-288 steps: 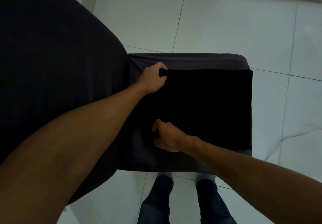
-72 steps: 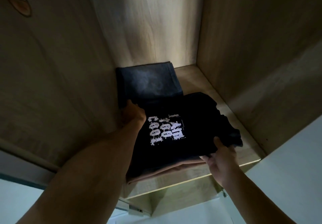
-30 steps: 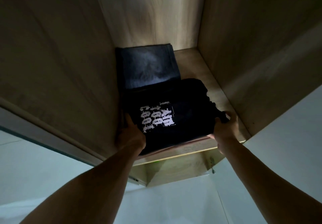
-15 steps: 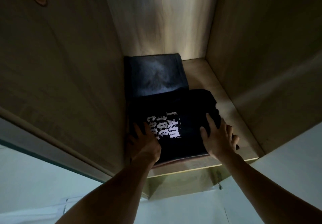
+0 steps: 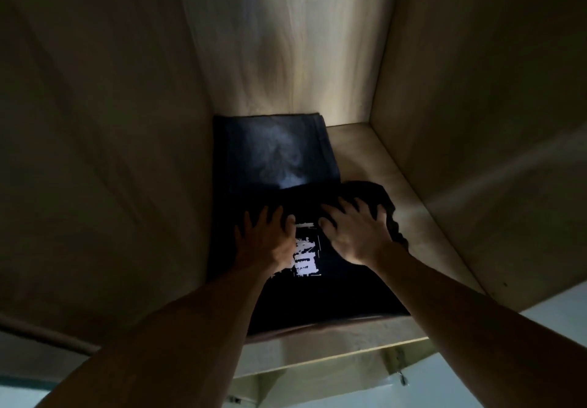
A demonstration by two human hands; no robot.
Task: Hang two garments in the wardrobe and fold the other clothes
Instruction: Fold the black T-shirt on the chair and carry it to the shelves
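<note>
Pressing flat: left hand (image 5: 268, 237) and right hand (image 5: 355, 233) both spread, palms down on folded black T-shirt (image 5: 333, 293), no longer gripping its sides as second ago. Hands sliding deeper than half-second back. T-shirt lying along shelf (image 5: 422, 239) front edge, left side, overlapping folded dark jeans (image 5: 276, 153) at back-left corner. Judging stowing nearly finished; release coming next.

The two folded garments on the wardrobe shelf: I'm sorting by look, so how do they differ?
The black printed garment bears white lettering; the dark blue garment is plain. The black one lies at the shelf's front under both hands, the blue one behind, untouched, its near edge overlapped. Both are folded flat against the left wall.
</note>
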